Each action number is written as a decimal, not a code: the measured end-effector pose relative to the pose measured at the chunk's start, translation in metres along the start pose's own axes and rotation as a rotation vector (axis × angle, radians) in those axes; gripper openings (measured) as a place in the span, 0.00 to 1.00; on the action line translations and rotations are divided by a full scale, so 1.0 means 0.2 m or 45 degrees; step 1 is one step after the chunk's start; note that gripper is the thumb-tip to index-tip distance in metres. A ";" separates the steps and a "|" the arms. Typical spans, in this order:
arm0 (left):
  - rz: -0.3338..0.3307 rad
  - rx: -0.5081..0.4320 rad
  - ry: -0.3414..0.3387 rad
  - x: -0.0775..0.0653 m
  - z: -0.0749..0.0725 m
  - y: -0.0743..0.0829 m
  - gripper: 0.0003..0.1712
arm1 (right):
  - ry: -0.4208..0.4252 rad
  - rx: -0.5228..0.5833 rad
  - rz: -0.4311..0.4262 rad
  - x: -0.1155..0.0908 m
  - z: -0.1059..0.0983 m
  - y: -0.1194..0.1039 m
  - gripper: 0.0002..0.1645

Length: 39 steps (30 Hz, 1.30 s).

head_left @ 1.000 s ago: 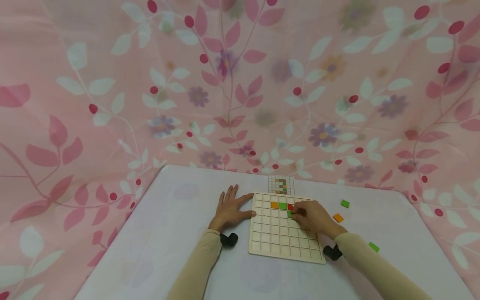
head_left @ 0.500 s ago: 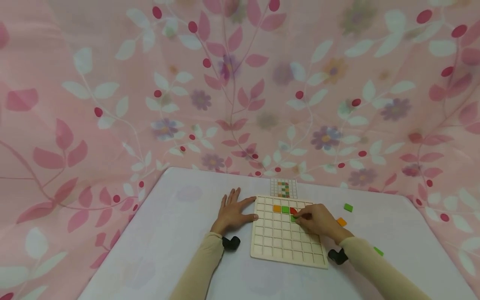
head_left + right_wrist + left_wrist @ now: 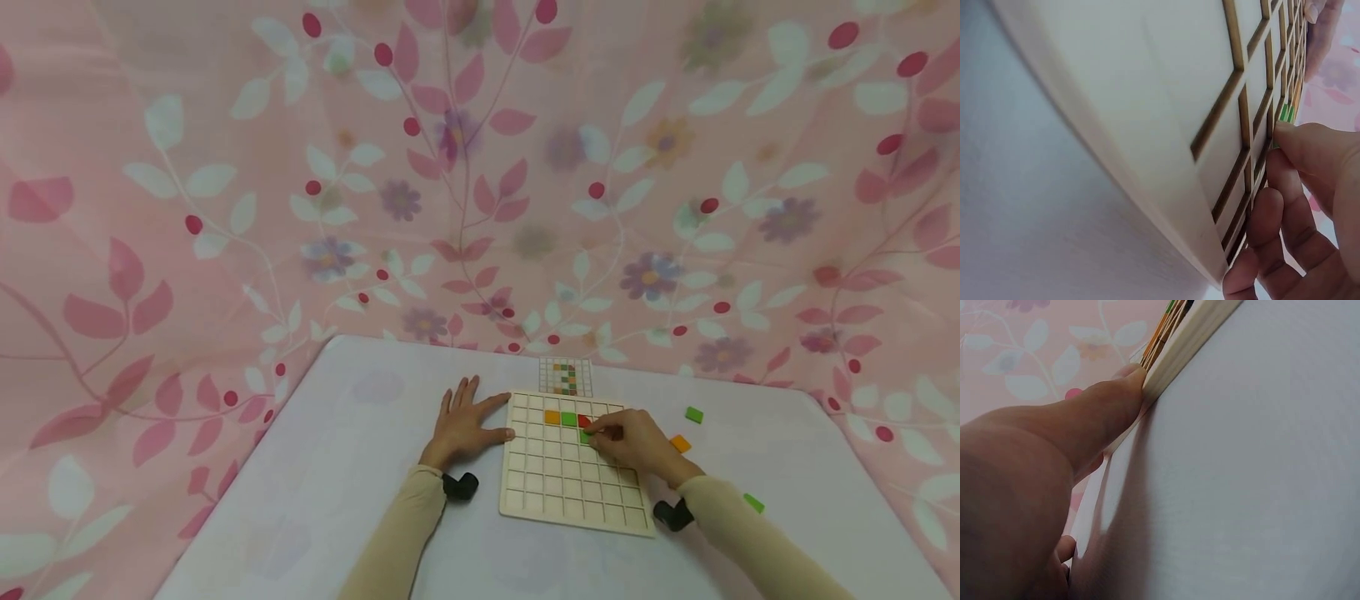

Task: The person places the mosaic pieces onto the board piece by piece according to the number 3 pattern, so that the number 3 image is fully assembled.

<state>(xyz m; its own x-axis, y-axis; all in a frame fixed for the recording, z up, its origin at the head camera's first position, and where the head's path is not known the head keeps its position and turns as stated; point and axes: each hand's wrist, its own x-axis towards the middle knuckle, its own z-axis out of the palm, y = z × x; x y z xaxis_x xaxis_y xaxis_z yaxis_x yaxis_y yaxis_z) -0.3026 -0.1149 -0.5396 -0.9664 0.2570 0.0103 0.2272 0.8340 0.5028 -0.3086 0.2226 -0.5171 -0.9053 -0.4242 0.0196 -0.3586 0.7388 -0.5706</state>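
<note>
A pale wooden grid board [image 3: 558, 475] lies on the table. My left hand [image 3: 459, 431] is spread at its left side, index fingertip at the upper left corner and thumb on the edge; in the left wrist view the thumb [image 3: 1107, 406] presses the board's rim. My right hand [image 3: 633, 440] is over the board's right part, thumb and forefinger pinching a green tile [image 3: 584, 437], mostly hidden by the fingers. Just above that tile sits a red tile [image 3: 583, 422], partly covered. To its left in the same row are another green tile [image 3: 569, 419] and an orange tile [image 3: 552, 417].
Behind the board lies a small pattern card [image 3: 566, 377] with a coloured grid figure. Right of the board are loose tiles on the white table [image 3: 360, 433]: a green one [image 3: 694, 414], an orange one [image 3: 680, 443] and a green one [image 3: 753, 502] beside the right sleeve. A floral curtain hangs behind.
The head view has shifted slightly. My right fingers stay at the green tile below the red one, with only small movement. The left hand keeps its place at the board's edge.
</note>
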 end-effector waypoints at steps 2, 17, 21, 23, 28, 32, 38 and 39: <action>0.002 0.007 0.004 0.00 0.00 0.00 0.42 | -0.009 0.009 -0.001 -0.01 0.00 0.00 0.09; 0.008 -0.032 0.003 0.00 0.01 0.01 0.41 | 0.048 0.117 0.017 -0.05 0.03 0.02 0.11; 0.011 -0.031 -0.006 -0.01 0.02 0.02 0.41 | 0.074 0.191 0.026 -0.09 0.03 0.03 0.14; 0.014 -0.026 -0.010 -0.01 0.02 0.02 0.41 | 0.077 0.213 0.038 -0.11 0.03 0.03 0.13; 0.013 -0.010 -0.004 -0.01 0.02 0.02 0.41 | 0.075 0.207 0.070 -0.16 -0.02 0.05 0.07; 0.007 -0.014 -0.001 -0.01 0.02 0.01 0.41 | 0.103 0.130 0.017 -0.21 -0.09 0.08 0.06; 0.003 -0.018 0.003 0.00 0.02 0.00 0.41 | 0.134 0.045 0.034 -0.29 -0.19 0.13 0.06; 0.000 -0.016 0.004 0.00 0.01 -0.01 0.41 | 0.132 0.039 0.046 -0.31 -0.20 0.14 0.06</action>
<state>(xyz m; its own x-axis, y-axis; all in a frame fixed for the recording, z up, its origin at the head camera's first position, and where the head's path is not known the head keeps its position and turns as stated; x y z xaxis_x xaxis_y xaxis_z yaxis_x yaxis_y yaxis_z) -0.3027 -0.1148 -0.5424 -0.9667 0.2555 0.0128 0.2256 0.8278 0.5137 -0.2724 0.2898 -0.5009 -0.9368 -0.3400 0.0830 -0.3198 0.7354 -0.5974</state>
